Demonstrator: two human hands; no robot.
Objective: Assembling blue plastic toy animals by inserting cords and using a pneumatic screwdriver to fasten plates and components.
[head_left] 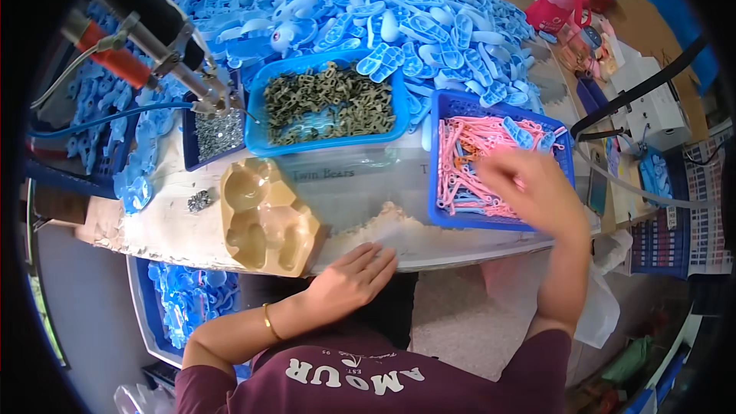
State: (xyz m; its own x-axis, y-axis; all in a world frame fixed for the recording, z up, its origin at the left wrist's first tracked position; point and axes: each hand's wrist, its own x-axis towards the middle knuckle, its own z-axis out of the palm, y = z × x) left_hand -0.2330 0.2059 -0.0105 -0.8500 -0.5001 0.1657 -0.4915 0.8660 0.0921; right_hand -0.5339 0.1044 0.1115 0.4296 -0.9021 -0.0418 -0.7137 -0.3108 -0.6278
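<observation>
The thin pink pieces (477,127) lie in the blue basket (474,221) at the right of the table (360,241), directly under and around the curled fingers of the right hand (530,184), so this hand is much the nearer one. Most pieces in sight lie to the left and far side of it. Their long axes do not agree: along the basket's left side many run near to far, while by the near wall several lie closer to left-right, across the hand's reach. A pink bit shows beside the fingers, but whether they pinch it I cannot tell. The left hand (354,276) is at the table's near edge, well left of the basket, its fingers laid out straight and released, with nothing visible in its grasp; the tan moulded block (264,217) stands just beyond it to the left.
</observation>
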